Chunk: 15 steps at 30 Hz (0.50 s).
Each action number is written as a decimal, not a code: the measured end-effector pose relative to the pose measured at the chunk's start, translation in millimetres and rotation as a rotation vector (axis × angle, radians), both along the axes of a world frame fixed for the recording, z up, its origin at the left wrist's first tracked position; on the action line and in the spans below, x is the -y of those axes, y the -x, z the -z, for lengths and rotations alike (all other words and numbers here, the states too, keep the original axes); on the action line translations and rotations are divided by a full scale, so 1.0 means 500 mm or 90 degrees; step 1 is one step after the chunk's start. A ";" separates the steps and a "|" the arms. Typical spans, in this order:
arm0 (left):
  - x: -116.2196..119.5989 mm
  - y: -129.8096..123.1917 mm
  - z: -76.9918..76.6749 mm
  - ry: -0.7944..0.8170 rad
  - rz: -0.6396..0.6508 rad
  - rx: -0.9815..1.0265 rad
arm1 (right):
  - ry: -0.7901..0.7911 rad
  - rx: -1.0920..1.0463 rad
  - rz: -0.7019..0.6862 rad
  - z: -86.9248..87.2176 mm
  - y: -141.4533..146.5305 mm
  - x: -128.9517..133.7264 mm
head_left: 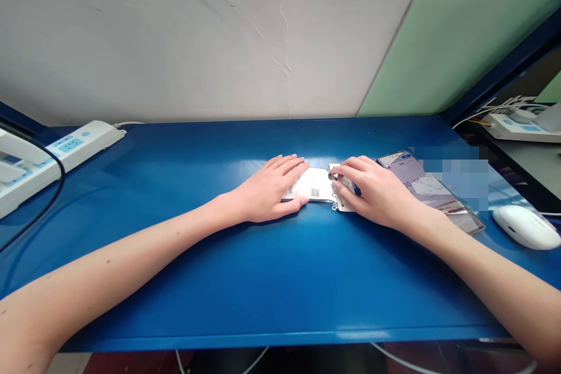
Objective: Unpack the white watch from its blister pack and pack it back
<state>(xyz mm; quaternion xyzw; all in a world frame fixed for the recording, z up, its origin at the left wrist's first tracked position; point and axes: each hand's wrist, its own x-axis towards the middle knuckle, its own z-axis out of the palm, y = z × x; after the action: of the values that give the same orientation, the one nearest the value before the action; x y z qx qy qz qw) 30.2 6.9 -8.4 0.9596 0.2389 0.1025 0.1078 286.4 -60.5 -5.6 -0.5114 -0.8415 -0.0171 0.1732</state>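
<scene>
Blue desk (263,280) carries a white power strip (94,139) at far left; at right, a phone (432,184) lies partly hidden by the right hand (372,190), with a white mouse (526,227) farther right. At centre, the left hand (274,190) lies flat, thumb apart, over a white pack (322,179). Right fingers bend over a white card (342,203) just beside it; I cannot tell whether they grip. The pack bears a QR code (315,192) and unreadable small print.

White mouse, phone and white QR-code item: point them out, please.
White mouse (526,227): head view, upper shell.
Phone (432,192): head view, middle of the screen.
White QR-code item (321,183): head view, upper face.
</scene>
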 end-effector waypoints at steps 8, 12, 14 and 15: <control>0.002 -0.001 0.001 0.003 -0.012 -0.012 | 0.006 -0.003 0.001 -0.001 0.000 0.000; 0.002 -0.001 0.001 0.006 -0.013 -0.008 | 0.009 0.011 -0.003 -0.006 0.001 0.001; 0.001 -0.001 0.001 0.009 -0.011 -0.003 | 0.008 0.017 -0.003 -0.010 0.001 0.002; 0.001 -0.001 0.000 0.010 -0.009 0.000 | 0.006 0.020 -0.002 -0.012 0.001 0.003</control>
<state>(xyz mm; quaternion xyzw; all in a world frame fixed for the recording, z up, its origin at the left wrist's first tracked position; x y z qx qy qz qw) 30.7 6.6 -8.5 0.9570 0.2465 0.1013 0.1146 285.7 -62.0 0.4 -0.5102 -0.8452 -0.0207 0.1579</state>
